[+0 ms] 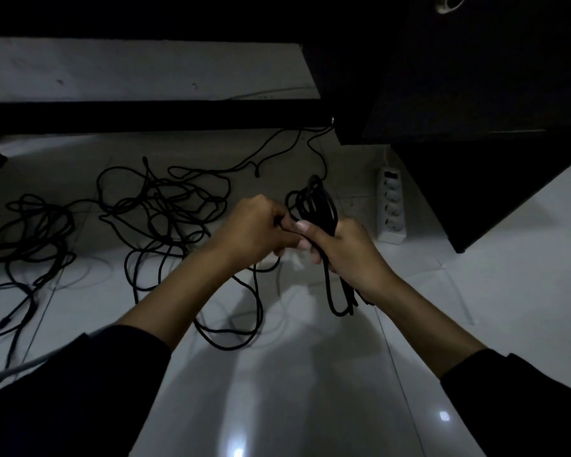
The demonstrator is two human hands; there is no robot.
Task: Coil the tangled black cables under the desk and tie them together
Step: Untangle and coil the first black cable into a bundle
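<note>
Dim light; white tiled floor [310, 374] under a dark table [459, 77]. Right hand [350, 255]: fingers curled tight round the middle of a coiled bundle of black cable [320, 206], loops sticking up above the fist and hanging below it. Left hand [254, 232]: fingers closed, pinching a strand of the same cable beside the right thumb. From there the cable dropped to the floor in a loose loop. Tangled black cables [165, 206] lay spread on the floor to the left. White power strip [391, 206] lay on the floor, right of the bundle, near the table's dark side.
</note>
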